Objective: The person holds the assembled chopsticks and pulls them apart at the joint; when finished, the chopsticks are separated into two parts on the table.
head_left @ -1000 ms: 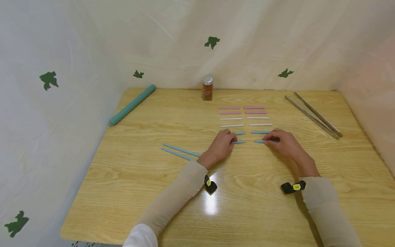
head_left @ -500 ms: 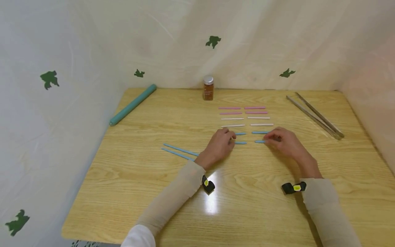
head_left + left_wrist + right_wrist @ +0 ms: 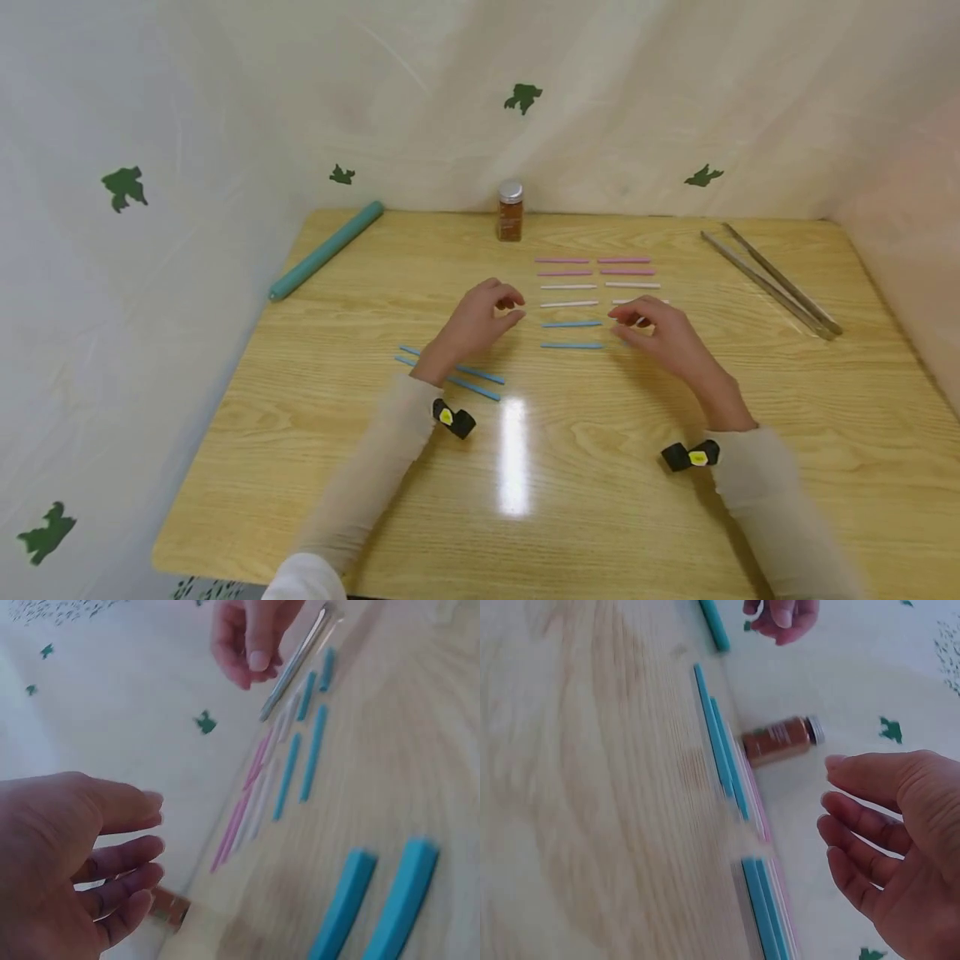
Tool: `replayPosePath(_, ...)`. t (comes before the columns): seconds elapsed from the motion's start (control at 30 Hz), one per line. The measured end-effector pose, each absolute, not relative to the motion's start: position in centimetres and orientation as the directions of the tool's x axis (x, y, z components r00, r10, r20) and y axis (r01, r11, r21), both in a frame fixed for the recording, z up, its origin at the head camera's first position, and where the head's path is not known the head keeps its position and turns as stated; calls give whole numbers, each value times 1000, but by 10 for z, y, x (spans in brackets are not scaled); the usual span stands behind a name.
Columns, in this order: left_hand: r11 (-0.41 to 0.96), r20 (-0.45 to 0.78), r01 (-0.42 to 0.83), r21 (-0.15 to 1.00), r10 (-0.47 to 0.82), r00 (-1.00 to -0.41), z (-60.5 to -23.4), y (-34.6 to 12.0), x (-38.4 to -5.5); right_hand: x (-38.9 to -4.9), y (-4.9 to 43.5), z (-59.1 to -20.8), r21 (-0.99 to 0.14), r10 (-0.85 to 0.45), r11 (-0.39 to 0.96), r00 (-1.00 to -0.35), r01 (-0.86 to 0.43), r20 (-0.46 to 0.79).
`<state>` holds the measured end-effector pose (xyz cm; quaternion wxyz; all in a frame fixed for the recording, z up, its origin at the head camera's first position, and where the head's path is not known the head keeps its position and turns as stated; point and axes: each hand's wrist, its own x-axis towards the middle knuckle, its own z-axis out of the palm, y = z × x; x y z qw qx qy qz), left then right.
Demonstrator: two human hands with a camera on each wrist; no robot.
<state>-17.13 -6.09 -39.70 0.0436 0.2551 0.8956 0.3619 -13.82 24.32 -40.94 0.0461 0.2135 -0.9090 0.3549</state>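
Note:
My left hand (image 3: 480,323) hovers left of the rows of thin sticks, its fingers loosely bent and nothing between them. Over the right column is my right hand (image 3: 660,333), also holding nothing, thumb and fingertips apart. The left column has two blue sticks (image 3: 572,345) nearest me, then white sticks (image 3: 568,304) and pink sticks (image 3: 562,261) farther back. A matching right column lies beside it; my right hand mostly hides its blue sticks, which show in the right wrist view as a blue pair (image 3: 759,900). Two more blue sticks (image 3: 474,387) lie slanted under my left wrist.
A spice jar (image 3: 510,218) with a silver lid stands at the back edge. Metal tongs (image 3: 772,283) lie at the back right, and a teal rolling-pin-like rod (image 3: 327,250) at the back left. Pale curtains surround the wooden table (image 3: 600,517) at the back and sides.
My left hand has let go of the near blue stick and moved left and up. My right hand has released its blue stick and lifted slightly leftward. The left blue sticks now show whole.

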Motion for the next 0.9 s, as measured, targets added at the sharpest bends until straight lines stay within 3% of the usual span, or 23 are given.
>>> replayPosePath(0.3,540,83,354,764,463,-883,-392,-123,-182,-139,194,-408,-717,-376,534,-885,-449,275)
replayPosePath(0.6,541,23,269,797,418,-908,-403,-183,-179,-135,147,-411,-799,-389,460,-897,-388,211)
replayPosePath(0.9,552,-46,234,800,445,-894,-414,-208,-173,-127,113,-414,-840,-439,432,-890,-329,123)
